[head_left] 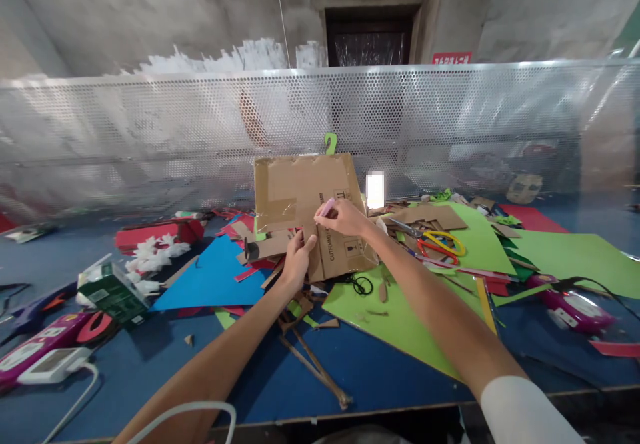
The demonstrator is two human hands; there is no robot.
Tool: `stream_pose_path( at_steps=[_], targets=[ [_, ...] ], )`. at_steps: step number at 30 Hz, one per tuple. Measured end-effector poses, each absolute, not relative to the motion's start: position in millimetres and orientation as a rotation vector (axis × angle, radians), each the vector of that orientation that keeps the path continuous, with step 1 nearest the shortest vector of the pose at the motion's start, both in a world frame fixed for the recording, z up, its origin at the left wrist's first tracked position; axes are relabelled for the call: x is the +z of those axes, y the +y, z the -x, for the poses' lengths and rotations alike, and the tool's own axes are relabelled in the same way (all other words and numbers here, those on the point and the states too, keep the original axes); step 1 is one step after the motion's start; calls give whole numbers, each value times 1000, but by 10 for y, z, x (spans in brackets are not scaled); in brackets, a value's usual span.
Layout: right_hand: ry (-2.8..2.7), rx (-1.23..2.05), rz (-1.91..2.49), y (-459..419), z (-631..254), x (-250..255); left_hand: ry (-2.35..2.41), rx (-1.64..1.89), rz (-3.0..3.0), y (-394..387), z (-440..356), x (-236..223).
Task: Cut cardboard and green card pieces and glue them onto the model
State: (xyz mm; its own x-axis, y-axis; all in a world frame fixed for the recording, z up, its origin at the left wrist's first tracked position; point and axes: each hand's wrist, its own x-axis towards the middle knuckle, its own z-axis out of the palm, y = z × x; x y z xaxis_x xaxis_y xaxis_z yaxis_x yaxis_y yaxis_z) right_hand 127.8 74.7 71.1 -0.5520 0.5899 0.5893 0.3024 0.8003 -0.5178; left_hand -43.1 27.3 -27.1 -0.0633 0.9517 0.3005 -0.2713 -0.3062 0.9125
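A brown cardboard piece point(333, 181), with printed symbols and shiny clear tape on it, stands tilted in front of me. My left hand point(299, 257) grips it low on its left side, the thumb lying over the front. My right hand point(345, 219) is closed on a small pink object point(327, 207) held against the printed face of the cardboard; its exact kind is hard to make out. A narrow cardboard strip point(273, 247) juts out left of my left hand. Under the cardboard lies a lime-green sheet point(400, 317) with a black cord loop point(363, 286).
Yellow-handled scissors point(443, 241) and orange-handled scissors point(435, 253) lie on scraps to the right. At left are a blue sheet point(200, 277), a green box point(113, 294) and a purple power strip point(47, 351). A perforated metal panel point(175, 137) borders the blue table point(390, 381) at the back.
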Motion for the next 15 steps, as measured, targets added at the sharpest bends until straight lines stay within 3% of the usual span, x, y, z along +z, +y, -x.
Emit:
stream_pose_path(
  at_steps=[5, 15],
  targets=[
    [-2181, 435, 687, 718, -1270, 703, 838, 1568, -1148, 278, 434, -246],
    [-2283, -78, 797, 427, -1166, 513, 822, 1684, -1165, 336, 460, -200]
  ],
)
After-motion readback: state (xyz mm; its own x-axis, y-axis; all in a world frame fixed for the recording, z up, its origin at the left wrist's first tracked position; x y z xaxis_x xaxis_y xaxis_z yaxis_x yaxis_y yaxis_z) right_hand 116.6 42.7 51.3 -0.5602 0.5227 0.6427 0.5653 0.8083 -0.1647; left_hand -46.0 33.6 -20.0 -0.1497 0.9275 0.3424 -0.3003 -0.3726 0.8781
